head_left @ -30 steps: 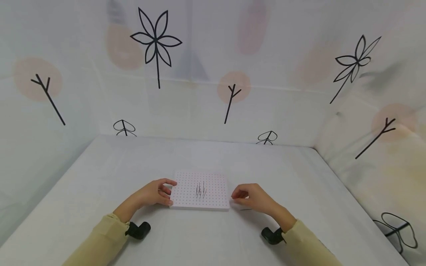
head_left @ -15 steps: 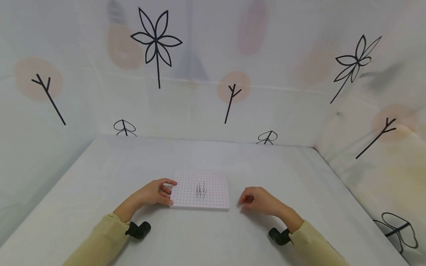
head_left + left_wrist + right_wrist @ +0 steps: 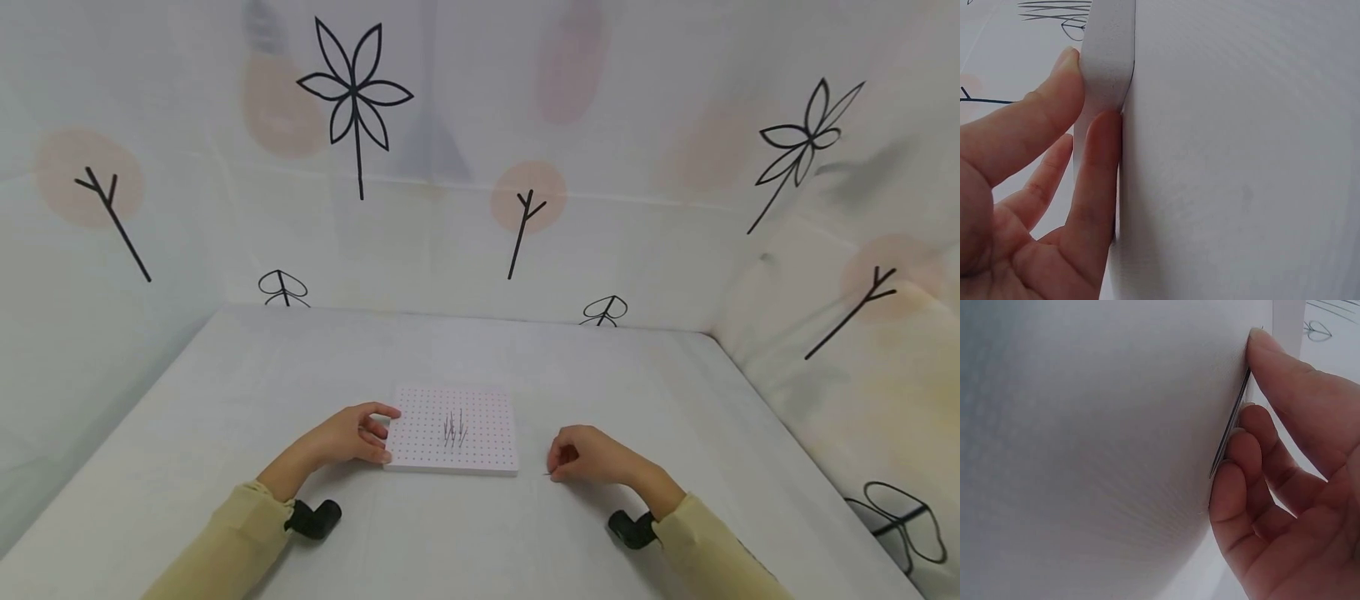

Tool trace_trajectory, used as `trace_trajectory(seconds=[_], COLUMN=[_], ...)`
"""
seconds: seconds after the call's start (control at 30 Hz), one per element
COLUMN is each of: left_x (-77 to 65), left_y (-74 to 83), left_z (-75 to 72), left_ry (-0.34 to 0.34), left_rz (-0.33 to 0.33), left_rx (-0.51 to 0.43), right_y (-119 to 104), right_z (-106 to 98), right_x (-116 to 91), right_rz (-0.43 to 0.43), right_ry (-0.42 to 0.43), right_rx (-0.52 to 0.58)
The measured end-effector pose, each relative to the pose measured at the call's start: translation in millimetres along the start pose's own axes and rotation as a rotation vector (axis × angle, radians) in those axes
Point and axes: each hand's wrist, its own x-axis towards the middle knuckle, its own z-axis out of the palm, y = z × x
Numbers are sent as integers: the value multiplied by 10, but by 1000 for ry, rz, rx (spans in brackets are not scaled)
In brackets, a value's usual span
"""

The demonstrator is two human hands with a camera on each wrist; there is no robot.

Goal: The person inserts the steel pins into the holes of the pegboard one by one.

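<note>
A white perforated board (image 3: 487,425) lies on the table, with several thin needles (image 3: 453,432) standing in its middle holes, some leaning. My left hand (image 3: 348,435) grips the board's left side. In the left wrist view, the thumb (image 3: 1054,94) touches the rim and another finger lies along the side wall. Right of the board, my right hand (image 3: 588,454) is low over the table with fingers curled. It pinches a thin dark needle (image 3: 1230,428) close to the cloth; in the right wrist view the thumb covers one end and the fingertips lie along the shaft.
White cloth covers the table (image 3: 450,542). Behind and beside it hang fabric walls (image 3: 435,242) printed with plants and pale blotches. Both wrists carry black devices (image 3: 633,529) below light yellow sleeves (image 3: 712,554).
My right hand has moved right, away from the board's edge, and its fingers have come together at the loose needle on the table. The left hand and board have stayed put.
</note>
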Motion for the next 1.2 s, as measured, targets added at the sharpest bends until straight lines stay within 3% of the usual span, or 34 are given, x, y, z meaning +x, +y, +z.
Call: trace_trajectory(seconds=[0.63,0.9,1.2], left_x=[-6,-10,-20], left_y=[16,25,42], left_z=[-3,2,4], left_ry=[-3,4,4], left_rz=[5,2,-5], left_rx=[-1,9,5], right_y=[-33,-44,-129], right_z=[-15,-12,-1], right_x=[-23,13,92], right_rz=[7,-23,-48], right_ry=[-73,17,81], right_rx=[65,34,120])
